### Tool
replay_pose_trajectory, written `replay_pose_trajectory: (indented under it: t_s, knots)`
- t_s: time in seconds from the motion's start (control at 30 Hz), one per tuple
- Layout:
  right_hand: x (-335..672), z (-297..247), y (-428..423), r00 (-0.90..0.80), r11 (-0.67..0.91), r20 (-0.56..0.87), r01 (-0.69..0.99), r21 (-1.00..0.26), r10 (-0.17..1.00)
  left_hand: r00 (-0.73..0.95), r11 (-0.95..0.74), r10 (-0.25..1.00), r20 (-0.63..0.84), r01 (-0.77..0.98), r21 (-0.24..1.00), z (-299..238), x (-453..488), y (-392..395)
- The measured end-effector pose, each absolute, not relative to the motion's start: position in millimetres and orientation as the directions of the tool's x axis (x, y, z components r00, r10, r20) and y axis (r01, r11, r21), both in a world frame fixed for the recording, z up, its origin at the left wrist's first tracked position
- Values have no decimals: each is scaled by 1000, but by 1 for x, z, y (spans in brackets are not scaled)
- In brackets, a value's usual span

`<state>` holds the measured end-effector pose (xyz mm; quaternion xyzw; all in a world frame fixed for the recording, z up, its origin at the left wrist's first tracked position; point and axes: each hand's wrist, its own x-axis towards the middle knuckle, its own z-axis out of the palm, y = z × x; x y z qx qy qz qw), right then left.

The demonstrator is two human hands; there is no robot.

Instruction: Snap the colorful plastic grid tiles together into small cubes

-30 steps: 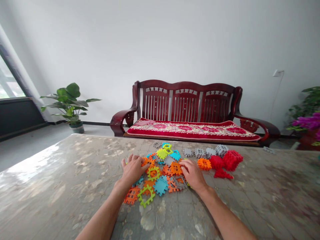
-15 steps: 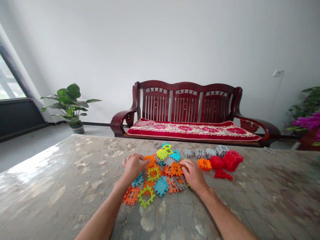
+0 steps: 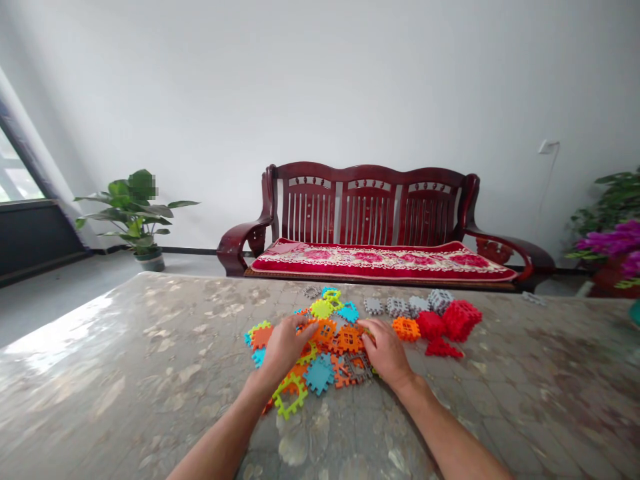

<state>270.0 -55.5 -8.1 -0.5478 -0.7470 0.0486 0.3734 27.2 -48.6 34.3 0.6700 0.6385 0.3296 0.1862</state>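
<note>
My left hand (image 3: 286, 345) is closed on the edge of an orange puzzle tile (image 3: 325, 331) with a window-like cutout. Close by on the right, my right hand (image 3: 386, 348) pinches another orange window tile (image 3: 349, 339). The two tiles sit side by side above a loose pile; whether their edges touch, I cannot tell. Around and below them lie a blue tile (image 3: 320, 374), a yellow-green frame tile (image 3: 291, 396), a grey frame tile (image 3: 359, 366) and a yellow-green solid tile (image 3: 322, 309). Part of the pile is hidden under my left hand.
To the right stand a joined orange block (image 3: 406, 329), red blocks (image 3: 462, 320) and grey blocks (image 3: 440, 301). The pieces rest on a patterned table cover (image 3: 175, 373). Beyond its far edge is a wooden bench (image 3: 365, 213), with a potted plant (image 3: 149, 259) at the left.
My left hand has moved right, carrying an orange tile toward the one at my right hand. Tiles at the pile's left side now show. My right hand has hardly moved.
</note>
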Motion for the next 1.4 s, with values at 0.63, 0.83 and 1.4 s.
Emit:
replay_pose_trajectory:
  t_s: [0.63, 0.83, 1.4]
  knots:
    - [236, 32, -82, -333, 469, 496, 865, -179, 802, -7, -153, 929, 370, 903, 401, 33, -15, -39]
    - [228, 37, -80, -325, 493, 512, 838, -233, 795, -215, 105, 936, 278, 926, 361, 23, -37, -35]
    - [198, 23, -59, -312, 430, 413, 873, -232, 856, -209, 105, 960, 186, 886, 452, 9, -47, -28]
